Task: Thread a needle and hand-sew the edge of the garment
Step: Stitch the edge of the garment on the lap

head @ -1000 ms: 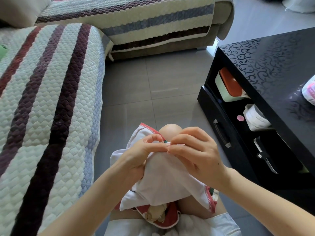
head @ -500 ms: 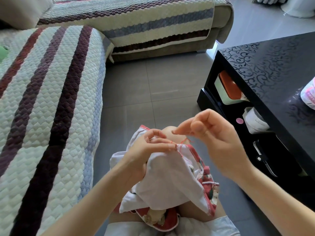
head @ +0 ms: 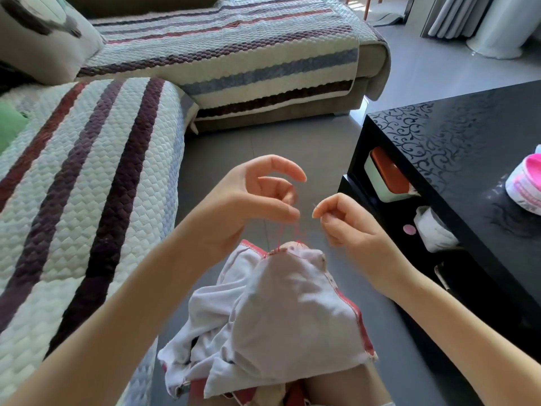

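A white garment (head: pixel 292 312) with a red stitched edge lies draped over my knee. Red thread (head: pixel 295 234) rises from its top edge to my hands. My left hand (head: pixel 257 197) hovers above the garment, thumb and a bent finger pinching the thread, the index finger arched free. My right hand (head: pixel 342 221) is just to the right, thumb and forefinger pinching a thin needle (head: pixel 315 207) whose tip pokes out toward the left hand. Neither hand touches the cloth.
A quilted striped sofa cover (head: pixel 87 177) runs along my left and across the back. A glossy black coffee table (head: pixel 468 148) stands at the right with a pink-and-white tub (head: pixel 524 186) on top and boxes on its lower shelf. Grey tiled floor (head: pixel 263 142) lies between.
Both hands have lifted off the garment's edge. The right hand pulled the needle up and away, and the left hand rose from gripping the cloth to pinching the thread.
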The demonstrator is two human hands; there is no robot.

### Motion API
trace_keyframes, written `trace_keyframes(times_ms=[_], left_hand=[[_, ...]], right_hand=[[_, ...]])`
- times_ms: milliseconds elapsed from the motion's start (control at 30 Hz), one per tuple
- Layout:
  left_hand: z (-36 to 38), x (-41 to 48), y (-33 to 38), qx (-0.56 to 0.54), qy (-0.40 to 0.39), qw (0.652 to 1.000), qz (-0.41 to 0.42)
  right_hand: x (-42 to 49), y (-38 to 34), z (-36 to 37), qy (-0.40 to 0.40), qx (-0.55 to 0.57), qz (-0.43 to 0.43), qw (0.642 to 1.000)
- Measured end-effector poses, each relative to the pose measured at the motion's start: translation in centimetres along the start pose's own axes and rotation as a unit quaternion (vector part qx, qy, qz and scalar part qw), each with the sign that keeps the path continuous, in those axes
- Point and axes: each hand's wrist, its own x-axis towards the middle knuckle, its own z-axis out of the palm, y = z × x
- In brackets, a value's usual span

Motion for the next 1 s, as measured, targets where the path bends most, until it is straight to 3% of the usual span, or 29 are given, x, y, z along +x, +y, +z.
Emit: trace_keyframes(times_ms=[267, 533, 700, 1000], left_hand=[[-0.5, 0.5, 4.0, 0.074, -0.014, 0.997, 0.034], [-1.4, 0.6, 6.9, 0.151, -0.027, 0.984, 0.088], [-1.2, 1.4, 7.2, 0.373, 0.148, 0.889, 0.222], [-1.6, 3.3, 6.1, 0.310, 0.197, 0.927, 0.081]], right_hand=[[1.7, -2.0, 1.5, 0.008, -0.072, -0.100, 0.992], [3.1, -3.0, 2.5, 0.042, -0.039, -0.083, 0.995], [3.9, -4.0, 2.5, 0.037, -0.023, -0.090, 0.995], [2.9, -5.4, 2.7, -0.050, 0.088, -0.123, 0.987]])
